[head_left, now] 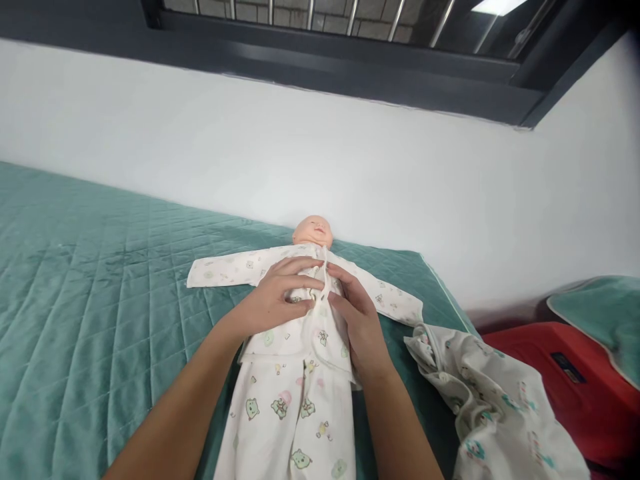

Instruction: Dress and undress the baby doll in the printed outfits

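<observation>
A baby doll (314, 231) lies on its back, its head toward the wall. It wears a white long-sleeved baby top (280, 343) with small animal prints, sleeves spread to both sides. Matching baby pants (285, 427) cover its lower part. My left hand (283, 293) rests on the chest, its fingertips at the top's front opening near the buttons. From the other side, my right hand (355, 310) pinches the raised front edge of the top between thumb and fingers. The doll's own hands are hidden inside the sleeves.
Under the doll is a green quilted bedspread (100, 300). A crumpled white printed cloth (500, 400) lies to the right. Beyond it are a red item (565, 373) and a green cover (600, 313). Behind stands a white wall (250, 147) below a barred window (310, 17).
</observation>
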Action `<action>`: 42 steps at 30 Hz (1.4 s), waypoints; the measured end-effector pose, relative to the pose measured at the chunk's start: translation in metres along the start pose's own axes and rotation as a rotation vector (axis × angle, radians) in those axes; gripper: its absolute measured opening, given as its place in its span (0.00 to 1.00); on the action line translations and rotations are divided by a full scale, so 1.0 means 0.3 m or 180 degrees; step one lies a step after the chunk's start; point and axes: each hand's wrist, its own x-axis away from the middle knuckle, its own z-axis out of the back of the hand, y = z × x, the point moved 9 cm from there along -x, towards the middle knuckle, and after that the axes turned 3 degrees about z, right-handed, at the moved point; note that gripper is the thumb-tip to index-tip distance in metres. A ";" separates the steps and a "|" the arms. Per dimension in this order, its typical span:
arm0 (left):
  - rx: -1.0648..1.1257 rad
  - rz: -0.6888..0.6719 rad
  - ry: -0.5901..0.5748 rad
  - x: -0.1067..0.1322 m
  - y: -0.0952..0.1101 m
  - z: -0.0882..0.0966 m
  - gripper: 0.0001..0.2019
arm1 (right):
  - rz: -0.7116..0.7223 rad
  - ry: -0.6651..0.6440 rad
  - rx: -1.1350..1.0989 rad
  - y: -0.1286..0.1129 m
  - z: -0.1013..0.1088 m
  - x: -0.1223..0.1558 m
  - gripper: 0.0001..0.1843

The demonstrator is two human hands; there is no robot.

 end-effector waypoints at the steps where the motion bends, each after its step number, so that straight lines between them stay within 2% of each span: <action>1: 0.0000 -0.0001 -0.0062 0.001 -0.002 -0.003 0.15 | -0.0023 0.0030 -0.0064 0.000 0.000 0.000 0.16; 4: 0.0010 -0.0034 -0.0068 0.001 -0.003 -0.003 0.16 | -0.0001 0.0070 0.0131 -0.014 -0.006 0.003 0.13; 10: 0.0185 0.0276 0.0116 0.000 -0.039 0.002 0.03 | 0.0199 0.0072 0.0873 -0.057 -0.024 0.012 0.10; 16: 0.0410 0.0351 0.0125 -0.001 -0.038 0.013 0.04 | 0.0231 0.0059 0.1035 -0.050 -0.029 0.016 0.07; 19: 0.0766 0.0502 0.0172 0.000 -0.041 0.020 0.05 | 0.0197 0.0093 0.0890 -0.045 -0.029 0.015 0.07; 21: 0.1262 0.0703 0.0561 0.007 -0.074 0.048 0.06 | 0.0056 0.0313 0.0548 -0.033 -0.002 0.014 0.09; 22: 0.1559 0.0842 0.0935 0.017 -0.107 0.074 0.06 | -0.0055 0.0495 0.0327 -0.022 0.024 0.015 0.11; 25: 0.2270 0.1326 0.2358 0.089 -0.243 0.152 0.09 | -0.0442 0.1235 -0.0068 0.025 0.133 0.027 0.14; 26: 0.2351 0.1508 0.2686 0.113 -0.284 0.164 0.11 | -0.0571 0.1472 -0.0018 0.039 0.172 0.034 0.16; 27: 0.2337 0.1701 0.2852 0.128 -0.315 0.168 0.12 | -0.0668 0.1657 0.0108 0.048 0.204 0.039 0.16; 28: 0.2220 0.1892 0.2868 0.134 -0.335 0.168 0.13 | -0.0725 0.1779 0.0266 0.053 0.226 0.043 0.17; 30: 0.1737 0.2169 0.2496 0.119 -0.339 0.158 0.15 | -0.0765 0.1740 0.0573 0.054 0.230 0.037 0.17; 33: 0.0938 0.2222 0.1733 0.079 -0.291 0.126 0.18 | -0.0677 0.1243 0.0932 0.047 0.162 0.018 0.20; 35: 0.0704 0.2189 0.1481 0.068 -0.265 0.110 0.19 | -0.0625 0.0999 0.1066 0.044 0.122 0.012 0.19; 37: 0.0636 0.2159 0.1431 0.069 -0.259 0.110 0.17 | -0.0604 0.0922 0.1140 0.043 0.118 0.009 0.16; 39: 0.0556 0.2093 0.1459 0.073 -0.268 0.128 0.14 | -0.0616 0.0911 0.1281 0.046 0.153 0.002 0.14; 42: 0.0303 0.2207 0.1731 0.108 -0.319 0.191 0.11 | -0.0643 0.1242 0.1728 0.044 0.287 -0.005 0.13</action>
